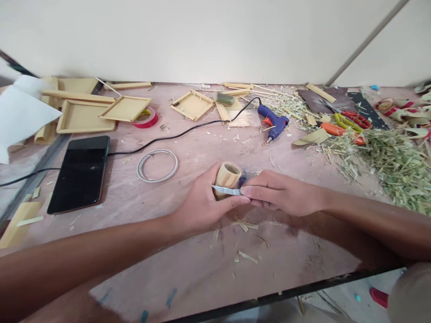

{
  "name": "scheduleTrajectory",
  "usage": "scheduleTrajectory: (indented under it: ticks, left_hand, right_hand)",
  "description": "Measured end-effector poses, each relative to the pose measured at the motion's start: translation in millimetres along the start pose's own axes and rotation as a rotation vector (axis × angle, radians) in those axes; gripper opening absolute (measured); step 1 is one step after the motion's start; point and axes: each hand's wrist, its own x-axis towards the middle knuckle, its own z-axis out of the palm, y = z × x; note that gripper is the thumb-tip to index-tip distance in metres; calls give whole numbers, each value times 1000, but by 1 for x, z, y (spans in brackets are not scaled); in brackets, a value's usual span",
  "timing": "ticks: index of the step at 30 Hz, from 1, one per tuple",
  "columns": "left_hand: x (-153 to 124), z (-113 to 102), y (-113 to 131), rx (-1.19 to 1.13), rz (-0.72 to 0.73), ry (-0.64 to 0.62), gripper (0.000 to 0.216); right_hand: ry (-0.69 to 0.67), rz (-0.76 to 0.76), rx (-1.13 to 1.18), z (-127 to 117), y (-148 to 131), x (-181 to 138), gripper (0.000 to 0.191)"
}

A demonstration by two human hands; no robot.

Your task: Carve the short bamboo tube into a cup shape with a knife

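Observation:
My left hand [204,197] is wrapped round a short bamboo tube [229,174], which stands tilted with its hollow end up. In my right hand [279,192] I grip a small craft knife [227,190] by its handle, mostly hidden under the fingers. Its pale blade lies across the side of the tube, pointing left. My left thumb reaches toward the knife, close to the right fingertips. Thin bamboo shavings [247,257] are scattered on the table just below both hands.
A blue glue gun [274,122] lies behind my hands, its black cable [168,138] running left past a tape ring [157,166] and a phone [81,172]. Bamboo frames [126,109] sit at the back left. Pliers [350,120] and a heap of shavings [397,157] are on the right.

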Motion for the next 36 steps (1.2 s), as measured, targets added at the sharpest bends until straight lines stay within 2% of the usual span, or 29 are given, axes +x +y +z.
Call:
scheduleTrajectory:
  ticks: [10,15,20,26,33,36]
  left_hand:
    - [1,-1,0,-54,-43,25,40]
    - [-1,2,-5,-155,-105,64,43]
    - [0,8,-10,-276,-139,94,41]
    - [0,6,-6,-264,-144,111,42]
    - [-1,4,-4,-191,-86,89,41]
    - [0,5,-5,-250,-76,98,42]
  right_hand:
    - [108,-49,-114,11,1,1,47]
    - [238,-50,-217,21,8,0,48]
    - [351,-124,-295,28,11,-1,46]
    - [339,-155,-326,26,10,-1,42]
    - [185,-130,-260,11,2,0,45]
    - [207,-125,-245,15,3,0,46]
